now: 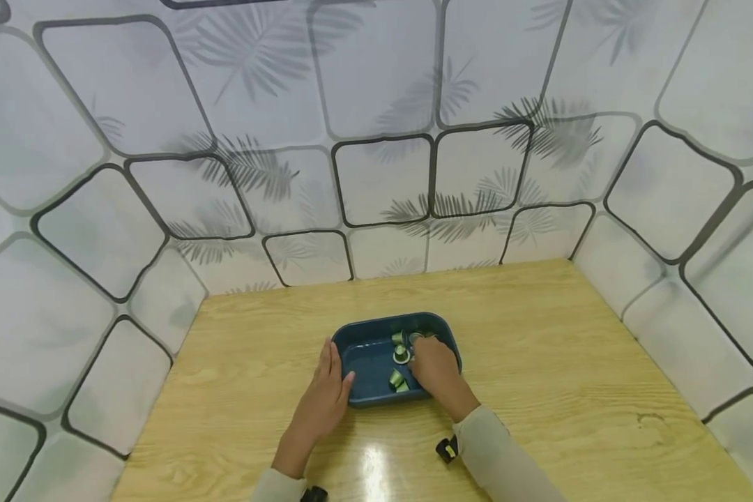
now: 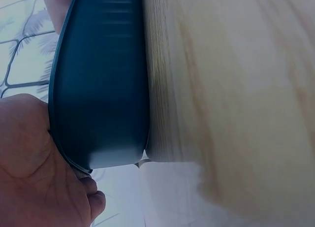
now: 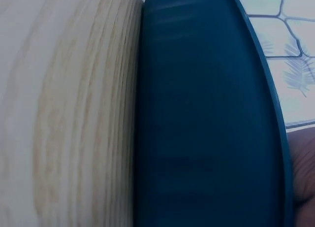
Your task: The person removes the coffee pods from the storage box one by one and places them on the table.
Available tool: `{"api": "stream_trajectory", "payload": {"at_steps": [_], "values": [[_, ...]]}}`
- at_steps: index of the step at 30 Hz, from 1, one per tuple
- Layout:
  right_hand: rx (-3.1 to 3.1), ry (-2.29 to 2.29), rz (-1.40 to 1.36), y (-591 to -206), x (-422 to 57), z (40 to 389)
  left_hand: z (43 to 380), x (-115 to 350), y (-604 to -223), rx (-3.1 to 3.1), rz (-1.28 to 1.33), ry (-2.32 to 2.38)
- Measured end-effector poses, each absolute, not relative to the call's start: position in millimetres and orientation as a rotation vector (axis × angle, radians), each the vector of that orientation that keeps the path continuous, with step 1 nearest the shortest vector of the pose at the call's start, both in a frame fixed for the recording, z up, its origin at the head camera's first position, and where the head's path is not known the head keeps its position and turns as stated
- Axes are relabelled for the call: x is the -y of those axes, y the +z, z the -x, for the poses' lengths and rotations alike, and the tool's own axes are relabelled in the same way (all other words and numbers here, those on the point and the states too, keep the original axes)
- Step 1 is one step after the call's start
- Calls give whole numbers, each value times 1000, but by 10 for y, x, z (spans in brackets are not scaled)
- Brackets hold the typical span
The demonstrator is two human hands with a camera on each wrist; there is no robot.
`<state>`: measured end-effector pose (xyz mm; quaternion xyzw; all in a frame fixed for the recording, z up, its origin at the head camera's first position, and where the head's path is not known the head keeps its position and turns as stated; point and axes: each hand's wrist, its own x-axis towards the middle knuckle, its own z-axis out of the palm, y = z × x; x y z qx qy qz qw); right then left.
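Observation:
A dark blue rectangular tray (image 1: 367, 401) stands on the wooden table, several small green coffee capsules (image 1: 401, 353) lying inside it. My left hand (image 1: 323, 397) holds the tray's left side, fingers along the outer wall and thumb over the rim. The left wrist view shows that palm (image 2: 29, 163) against the rim at a corner. Over the front right part of the tray reaches my right hand (image 1: 438, 364), its curled fingers down among the capsules. I cannot tell whether a capsule is between them. Only a bit of this hand (image 3: 304, 168) shows past the rim in the right wrist view.
The pale wooden table (image 1: 263, 348) extends around the tray. White curtains (image 1: 383, 181) with dark outlines and leaf prints enclose it at the back and both sides. A small black device (image 1: 447, 450) sits at the right wrist.

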<state>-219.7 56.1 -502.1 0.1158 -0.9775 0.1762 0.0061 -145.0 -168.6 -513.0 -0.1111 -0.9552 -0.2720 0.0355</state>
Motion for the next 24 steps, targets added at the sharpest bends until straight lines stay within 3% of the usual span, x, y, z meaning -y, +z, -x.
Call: {"api": "stream_trajectory", "payload": {"at_steps": [24], "values": [[3024,678,-604,-4996,-760,2258,1452,1691,-5119,2974,337,-863]]}}
